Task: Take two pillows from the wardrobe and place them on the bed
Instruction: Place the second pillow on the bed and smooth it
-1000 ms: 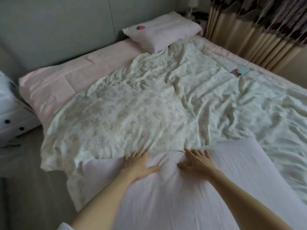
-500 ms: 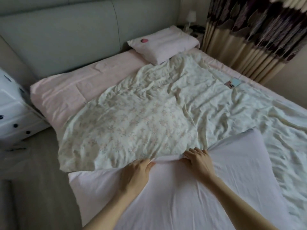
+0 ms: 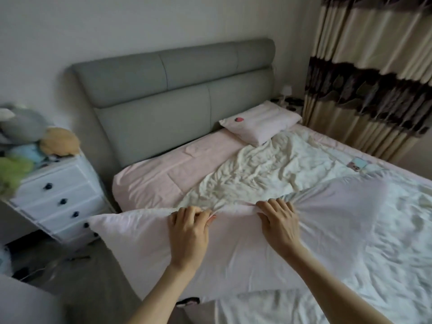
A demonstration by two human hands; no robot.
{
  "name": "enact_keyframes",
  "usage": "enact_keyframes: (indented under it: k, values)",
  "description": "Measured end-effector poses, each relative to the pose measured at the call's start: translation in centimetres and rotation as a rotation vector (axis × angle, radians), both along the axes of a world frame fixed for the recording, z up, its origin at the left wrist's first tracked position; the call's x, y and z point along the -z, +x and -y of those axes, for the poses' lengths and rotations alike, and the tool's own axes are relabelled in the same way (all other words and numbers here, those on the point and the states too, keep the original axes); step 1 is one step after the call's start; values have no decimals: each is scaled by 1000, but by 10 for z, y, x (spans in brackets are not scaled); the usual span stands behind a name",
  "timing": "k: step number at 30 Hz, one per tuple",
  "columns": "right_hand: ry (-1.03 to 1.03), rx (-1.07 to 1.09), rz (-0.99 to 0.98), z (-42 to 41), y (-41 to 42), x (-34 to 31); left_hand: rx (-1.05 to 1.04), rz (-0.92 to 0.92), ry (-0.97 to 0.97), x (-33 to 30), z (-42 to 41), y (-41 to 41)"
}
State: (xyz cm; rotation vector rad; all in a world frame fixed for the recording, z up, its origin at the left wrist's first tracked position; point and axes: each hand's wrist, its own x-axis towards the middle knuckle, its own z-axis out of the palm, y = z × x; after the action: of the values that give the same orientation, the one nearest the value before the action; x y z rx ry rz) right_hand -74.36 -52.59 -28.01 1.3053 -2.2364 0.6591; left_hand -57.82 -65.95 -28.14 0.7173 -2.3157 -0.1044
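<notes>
A large pale pink pillow (image 3: 233, 249) is held up over the near side of the bed (image 3: 163, 176), its left corner sticking out past the bed's edge. My left hand (image 3: 189, 232) and my right hand (image 3: 278, 223) both pinch its far edge, the fabric bunched between the fingers. A second, smaller pink pillow (image 3: 261, 123) with a red mark lies at the head of the bed on the right, against the grey headboard (image 3: 177, 90). A crumpled floral quilt (image 3: 268, 169) covers the middle of the bed.
A white chest of drawers (image 3: 60, 197) with soft toys (image 3: 30, 141) on top stands left of the bed. A phone (image 3: 356, 164) lies on the quilt at the right. Patterned curtains (image 3: 374, 85) hang along the right side. Grey floor shows at the lower left.
Both hands went from lying flat on the pillow to gripping its far edge and lifting it. The view has tilted up, showing the headboard and the wall.
</notes>
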Motion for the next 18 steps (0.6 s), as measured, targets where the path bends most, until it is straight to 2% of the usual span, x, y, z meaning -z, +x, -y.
enact_keyframes:
  k: [8, 18]
  values:
    - [22, 28, 55, 116, 36, -16, -5, -50, -34, -23, 111, 32]
    - [-51, 13, 1, 313, -36, -26, -70, -3, -78, -26, 299, -40]
